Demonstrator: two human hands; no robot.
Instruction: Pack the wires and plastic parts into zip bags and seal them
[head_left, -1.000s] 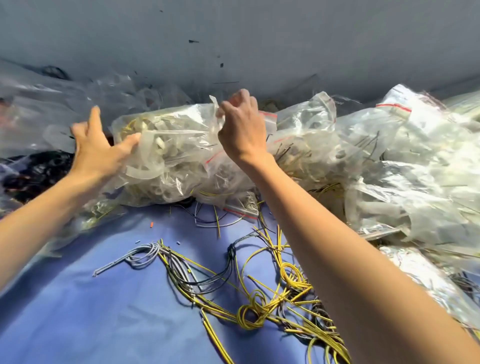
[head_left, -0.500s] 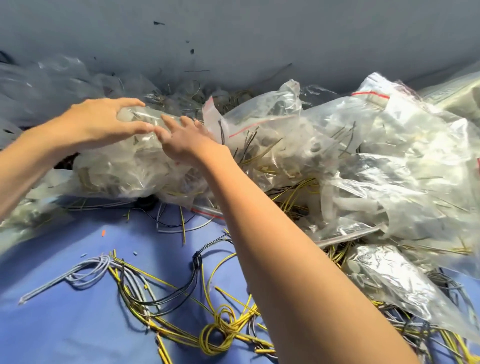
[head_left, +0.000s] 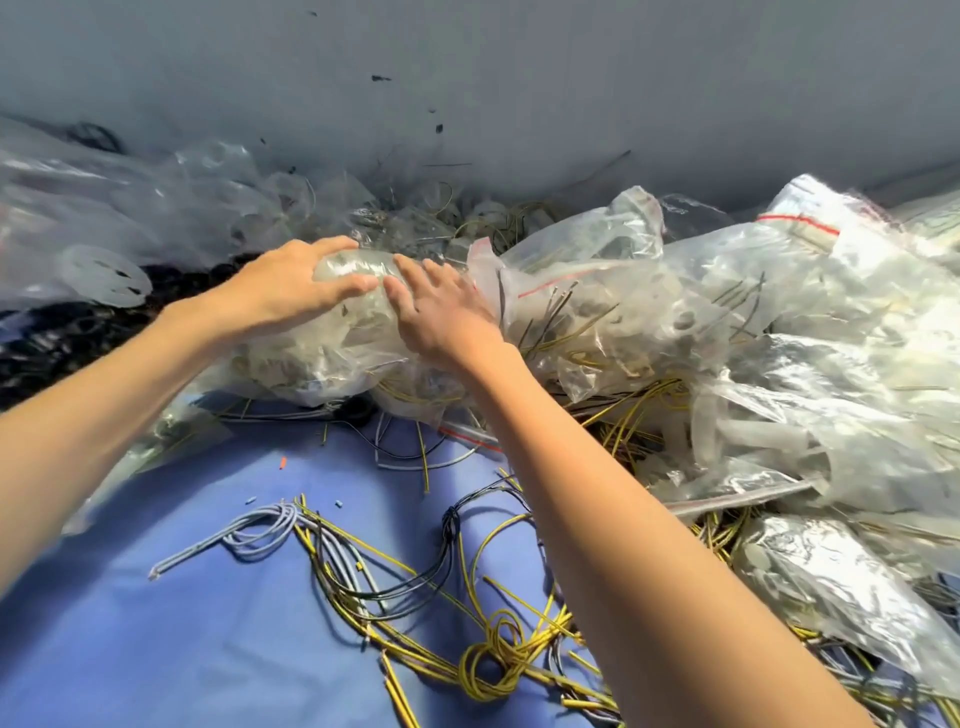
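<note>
Head view, starting at the far left of the frame: a dark heap (head_left: 47, 343) of what look like black parts sits under a drift of clear empty bags (head_left: 104, 208). Moving in, your left hand (head_left: 288, 296) lies on top of the filled zip bag (head_left: 311, 364), fingers spread and nearly straight, draped over its rounded top rather than curled round it. Right beside it, fingertips almost meeting, your right hand (head_left: 441, 317) presses on the same bag with straight fingers. No pinch on either side.

The bag sits centre-left, at the back edge of the blue cloth (head_left: 156, 623), leaning into the pile behind it. I'd call it light and squashy. The film is thin and slick, lumpy with plastic parts, and wire ends could poke through it, so press gently. To seal it, take hold at the zip strip rather than the belly. I can't make the strip out from here.

In the lower centre, loose wires (head_left: 337, 571), yellow and grey, tangle across the cloth, not yet packed. On the right, a heap of stuffed bags (head_left: 779, 338) climbs toward the upper right corner, one showing a red zip line (head_left: 797, 224).
</note>
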